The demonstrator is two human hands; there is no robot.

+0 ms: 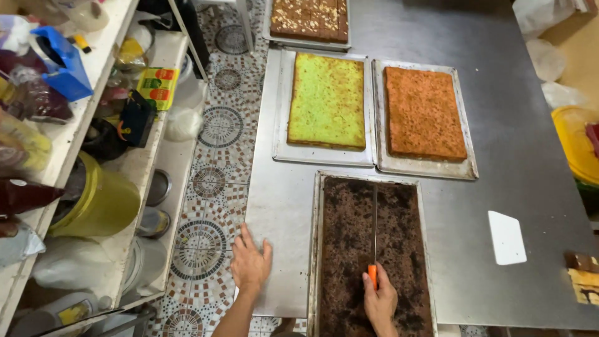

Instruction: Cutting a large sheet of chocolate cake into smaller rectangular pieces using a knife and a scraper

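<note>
My right hand (379,301) grips the orange handle of a long thin knife (374,224) whose blade lies lengthwise down the middle of a dark brown sheet cake (349,249) in a metal tray (316,249). My left hand (249,263) rests flat with fingers spread on the steel table (499,187), at its left edge beside that tray. Beyond lie a green sheet cake (327,100) and an orange-brown sheet cake (423,112), each on its own tray.
A fourth tray with cut brown squares (309,19) sits at the far edge. A white scraper (506,237) lies to the right. Cluttered shelves (93,156) with a yellow bucket (103,203) stand left, across a patterned tile floor (212,181). Cake pieces (583,274) sit at the right edge.
</note>
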